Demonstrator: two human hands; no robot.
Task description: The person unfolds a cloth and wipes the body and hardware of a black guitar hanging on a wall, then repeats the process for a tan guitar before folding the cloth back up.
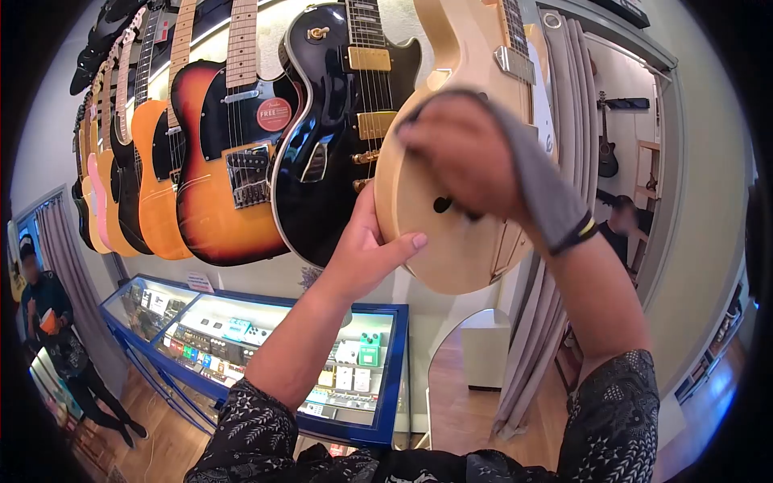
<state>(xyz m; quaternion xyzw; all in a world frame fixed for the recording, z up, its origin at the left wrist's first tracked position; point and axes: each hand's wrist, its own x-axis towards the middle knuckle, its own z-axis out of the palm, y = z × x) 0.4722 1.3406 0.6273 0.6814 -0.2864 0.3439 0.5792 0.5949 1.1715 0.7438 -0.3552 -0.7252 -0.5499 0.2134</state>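
Observation:
A cream electric guitar [451, 258] hangs upright in front of me. My left hand [374, 249] grips the lower left edge of its body, thumb on the front face. Over the front of the body is my right hand [463, 153], blurred by motion, with a grey cloth [535, 173] draped from it along the wrist. The fingers of that hand are bent against the cloth near the guitar's surface. A black glossy guitar [322, 161] with gold hardware hangs just left of the cream one.
More guitars [233, 177] hang in a row to the left. Below stands a blue-framed glass case [302, 302] of pedals. A grey curtain [564, 121] hangs at the right. One person [60, 338] stands far left; another [622, 225] is beyond the doorway.

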